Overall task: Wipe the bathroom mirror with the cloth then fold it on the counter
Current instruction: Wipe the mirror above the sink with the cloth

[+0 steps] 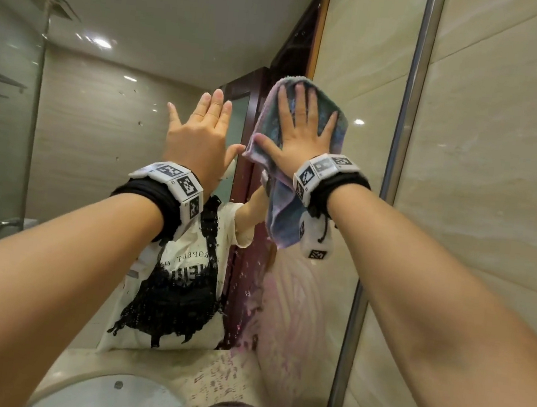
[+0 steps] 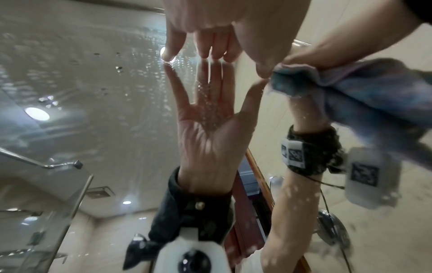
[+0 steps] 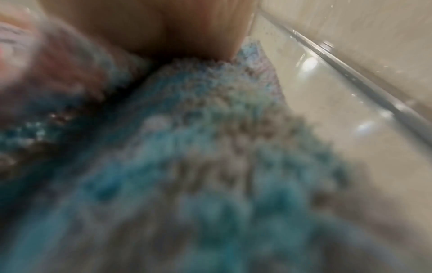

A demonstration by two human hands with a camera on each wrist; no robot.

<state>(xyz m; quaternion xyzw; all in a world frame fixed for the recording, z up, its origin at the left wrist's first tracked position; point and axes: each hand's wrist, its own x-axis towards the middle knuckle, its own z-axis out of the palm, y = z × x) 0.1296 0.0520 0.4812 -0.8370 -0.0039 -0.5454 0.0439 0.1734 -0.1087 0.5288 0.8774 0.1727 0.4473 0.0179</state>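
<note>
My right hand (image 1: 302, 133) lies flat with spread fingers on a blue and purple cloth (image 1: 284, 218), pressing it against the mirror (image 1: 103, 117) near its right edge. The cloth's lower end hangs below my wrist. In the right wrist view the cloth (image 3: 210, 166) fills the frame, blurred, under my palm. My left hand (image 1: 201, 132) is flat on the glass just left of the cloth, fingers straight. The left wrist view shows its fingertips (image 2: 169, 53) touching the wet mirror (image 2: 93, 92), with the cloth (image 2: 362, 92) at the right.
Water drops speckle the mirror. A metal frame strip (image 1: 394, 171) bounds it on the right, with beige wall tiles (image 1: 495, 195) beyond. Below are the pale counter (image 1: 81, 366) and a white basin (image 1: 111, 399). A glass shower screen is reflected at left.
</note>
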